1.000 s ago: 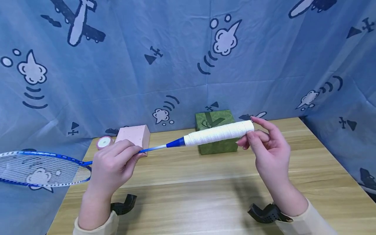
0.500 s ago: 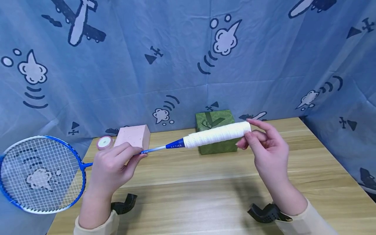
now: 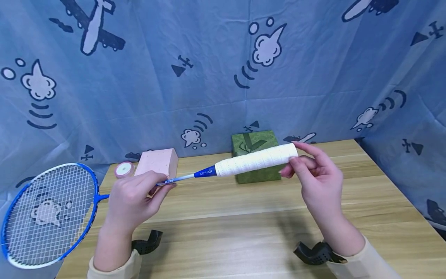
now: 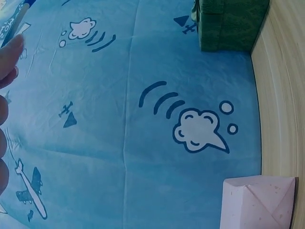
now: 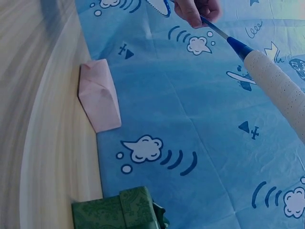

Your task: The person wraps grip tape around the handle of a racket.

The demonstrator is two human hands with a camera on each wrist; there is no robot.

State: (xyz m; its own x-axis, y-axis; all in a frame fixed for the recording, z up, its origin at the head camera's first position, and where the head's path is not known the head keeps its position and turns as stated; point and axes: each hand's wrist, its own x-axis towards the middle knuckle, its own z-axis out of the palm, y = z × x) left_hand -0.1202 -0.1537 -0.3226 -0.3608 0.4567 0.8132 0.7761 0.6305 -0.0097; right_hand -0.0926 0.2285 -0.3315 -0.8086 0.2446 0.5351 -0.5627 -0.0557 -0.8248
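A blue and white badminton racket point(image 3: 257, 159) is held up over the table, its white wrapped handle toward the right and its strung head at the left. My left hand point(image 3: 134, 197) pinches the thin shaft between thumb and fingers. With thumb and index finger my right hand point(image 3: 319, 180) pinches the butt end of the handle. In the right wrist view the handle point(image 5: 274, 83) runs in from the right edge, and the left hand point(image 5: 198, 10) shows at the top. Only fingers point(image 4: 8, 59) of the left hand appear in the left wrist view.
On the wooden table point(image 3: 230, 240), a green gift box point(image 3: 259, 176) with a ribbon stands at the back behind the handle. A pink box point(image 3: 156, 161) and a round white-and-pink roll point(image 3: 124, 169) sit at the back left. A blue patterned curtain point(image 3: 216, 77) hangs behind.
The racket has turned about its shaft, so its head went from nearly edge-on to showing its string face. The handle shifted slightly left, and lettering on the blue cone came into view.
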